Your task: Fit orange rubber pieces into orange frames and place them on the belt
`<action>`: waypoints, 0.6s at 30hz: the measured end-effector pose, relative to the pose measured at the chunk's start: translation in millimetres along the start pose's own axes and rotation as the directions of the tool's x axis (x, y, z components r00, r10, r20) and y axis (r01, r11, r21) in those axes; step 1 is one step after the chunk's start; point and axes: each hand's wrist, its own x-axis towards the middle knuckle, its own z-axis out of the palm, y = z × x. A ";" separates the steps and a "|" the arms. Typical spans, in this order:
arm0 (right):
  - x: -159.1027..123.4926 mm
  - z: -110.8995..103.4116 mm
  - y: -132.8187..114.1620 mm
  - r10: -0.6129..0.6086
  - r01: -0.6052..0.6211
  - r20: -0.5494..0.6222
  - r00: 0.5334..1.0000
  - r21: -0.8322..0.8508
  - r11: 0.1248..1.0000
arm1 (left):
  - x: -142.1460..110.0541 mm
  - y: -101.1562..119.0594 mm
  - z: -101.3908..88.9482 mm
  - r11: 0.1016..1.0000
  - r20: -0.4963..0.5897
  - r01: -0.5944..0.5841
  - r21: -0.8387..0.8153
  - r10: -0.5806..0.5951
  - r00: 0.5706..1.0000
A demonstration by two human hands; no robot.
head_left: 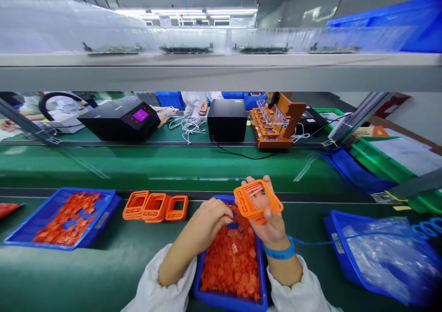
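My right hand (271, 227) holds up a small stack of orange plastic frames (241, 200), each with a square window, above the middle bin. A blue wrist strap (281, 253) circles that wrist. Just left of it, my left hand (210, 215) is closed with its fingertips pinched together over the bin; what is between them, if anything, is hidden. Below both hands stands a blue bin (230, 299) full of small orange-red plastic pieces (231, 266). More orange frames (155, 207) lie in overlapping groups to the left of my left hand.
A blue tray (103, 222) with orange pieces lies at left. A blue bin (340, 257) of clear plastic bags stands at right, near the strap's coiled cord (426, 228). Beyond are black boxes (227, 121), an orange fixture (276, 125) and a co-worker's hand (203, 108). A shelf (221, 78) crosses overhead.
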 end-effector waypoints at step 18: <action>-15.3 19.2 9.0 -0.043 0.051 0.134 0.990 -0.054 0.997 | -9.6 9.7 1.2 0.684 -0.412 0.010 -0.730 -0.451 0.792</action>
